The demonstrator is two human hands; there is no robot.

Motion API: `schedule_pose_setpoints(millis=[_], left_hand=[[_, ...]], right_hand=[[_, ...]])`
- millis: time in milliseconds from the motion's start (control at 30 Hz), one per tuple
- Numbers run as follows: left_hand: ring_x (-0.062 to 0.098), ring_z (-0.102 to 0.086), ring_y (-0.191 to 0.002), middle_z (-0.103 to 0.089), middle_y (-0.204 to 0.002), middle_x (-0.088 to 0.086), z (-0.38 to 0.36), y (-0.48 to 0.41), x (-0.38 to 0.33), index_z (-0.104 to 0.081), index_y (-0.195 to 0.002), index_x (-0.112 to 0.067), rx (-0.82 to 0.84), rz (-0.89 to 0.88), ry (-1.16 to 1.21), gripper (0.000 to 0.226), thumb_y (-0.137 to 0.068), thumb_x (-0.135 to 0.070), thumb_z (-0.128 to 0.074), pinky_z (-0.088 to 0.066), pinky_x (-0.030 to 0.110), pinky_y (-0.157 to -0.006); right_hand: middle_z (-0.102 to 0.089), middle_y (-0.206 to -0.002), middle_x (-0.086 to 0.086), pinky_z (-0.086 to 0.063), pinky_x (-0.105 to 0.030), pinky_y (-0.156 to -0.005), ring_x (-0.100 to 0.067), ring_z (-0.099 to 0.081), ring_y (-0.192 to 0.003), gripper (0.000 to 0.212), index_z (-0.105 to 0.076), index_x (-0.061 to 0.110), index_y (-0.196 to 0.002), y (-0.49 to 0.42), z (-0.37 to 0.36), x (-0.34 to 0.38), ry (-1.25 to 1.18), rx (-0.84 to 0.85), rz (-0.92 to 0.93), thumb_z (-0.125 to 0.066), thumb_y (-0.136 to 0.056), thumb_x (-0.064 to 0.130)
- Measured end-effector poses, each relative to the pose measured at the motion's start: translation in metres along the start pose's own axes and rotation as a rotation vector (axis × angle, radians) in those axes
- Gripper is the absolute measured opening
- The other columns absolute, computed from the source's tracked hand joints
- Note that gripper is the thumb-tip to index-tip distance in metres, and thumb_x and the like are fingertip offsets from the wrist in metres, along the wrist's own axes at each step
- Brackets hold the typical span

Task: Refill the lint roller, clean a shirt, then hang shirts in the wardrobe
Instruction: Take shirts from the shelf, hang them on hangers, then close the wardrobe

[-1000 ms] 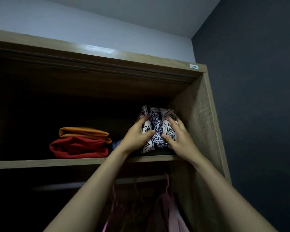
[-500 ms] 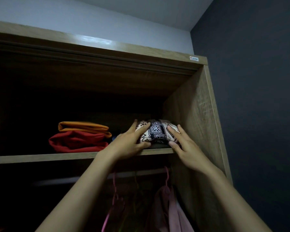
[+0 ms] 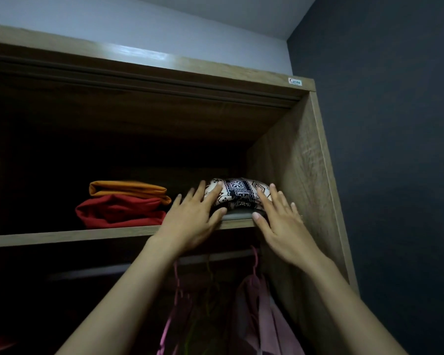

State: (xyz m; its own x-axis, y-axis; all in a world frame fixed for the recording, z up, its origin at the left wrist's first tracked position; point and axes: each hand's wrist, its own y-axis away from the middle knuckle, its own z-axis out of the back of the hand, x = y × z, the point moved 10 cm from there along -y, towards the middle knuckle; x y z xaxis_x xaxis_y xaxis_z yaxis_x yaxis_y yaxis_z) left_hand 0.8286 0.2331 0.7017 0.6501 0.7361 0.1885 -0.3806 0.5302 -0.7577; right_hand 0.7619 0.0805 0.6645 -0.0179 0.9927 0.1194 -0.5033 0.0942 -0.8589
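Observation:
A folded shirt with a black-and-white pattern (image 3: 239, 192) lies on the upper wardrobe shelf (image 3: 62, 235), against the right side panel and on top of a grey folded item. My left hand (image 3: 194, 217) rests flat on its left side, fingers spread. On the shirt's right side lies my right hand (image 3: 280, 219), also flat with fingers apart. Neither hand grips the cloth. Below the shelf, pink garments (image 3: 264, 316) hang on pink hangers from the rail (image 3: 215, 257).
A folded orange cloth (image 3: 126, 188) sits on a folded red one (image 3: 118, 212) further left on the same shelf. The wardrobe's right panel (image 3: 297, 175) stands close to the patterned shirt. A dark wall (image 3: 395, 149) is on the right.
The patterned shirt went from upright in both hands to lying flat on the shelf. My fingers have opened and now rest on it.

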Motion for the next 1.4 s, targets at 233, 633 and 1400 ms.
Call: schedule_pose_setpoints(millis=[233,633,1400], left_hand=[[0.023,-0.046,-0.134,-0.046,-0.147,0.010,0.052,0.064,0.010,-0.042,-0.144,-0.016,-0.445,-0.176,0.042,0.057,-0.095,-0.043,-0.033,-0.035,0.030,-0.108],[0.026,-0.039,-0.137,-0.038,-0.150,0.012,0.098,0.085,0.173,-0.027,-0.149,-0.022,-0.503,0.312,0.315,0.055,-0.100,-0.044,-0.038,-0.034,0.046,-0.111],[-0.007,-0.043,-0.124,-0.053,-0.133,-0.009,0.119,0.085,0.152,-0.056,-0.133,-0.014,-0.586,0.000,0.560,0.034,-0.099,-0.014,-0.048,-0.031,0.003,-0.102]], right_hand=[[-0.017,-0.158,0.013,-0.015,-0.025,-0.116,0.000,-0.012,-0.144,0.054,-0.026,0.031,-0.148,0.011,0.023,0.063,-0.308,-0.341,0.172,-0.027,-0.097,0.049],[-0.056,-0.133,-0.008,-0.028,-0.045,-0.108,-0.027,-0.048,-0.126,0.057,-0.032,0.018,-0.145,-0.055,-0.010,0.181,-0.334,-0.227,0.035,-0.024,-0.099,0.050],[-0.051,-0.140,-0.006,-0.019,-0.003,-0.101,-0.005,-0.040,-0.124,0.037,-0.051,0.009,-0.135,-0.037,0.001,0.209,-0.587,-0.413,0.188,-0.047,-0.099,0.017]])
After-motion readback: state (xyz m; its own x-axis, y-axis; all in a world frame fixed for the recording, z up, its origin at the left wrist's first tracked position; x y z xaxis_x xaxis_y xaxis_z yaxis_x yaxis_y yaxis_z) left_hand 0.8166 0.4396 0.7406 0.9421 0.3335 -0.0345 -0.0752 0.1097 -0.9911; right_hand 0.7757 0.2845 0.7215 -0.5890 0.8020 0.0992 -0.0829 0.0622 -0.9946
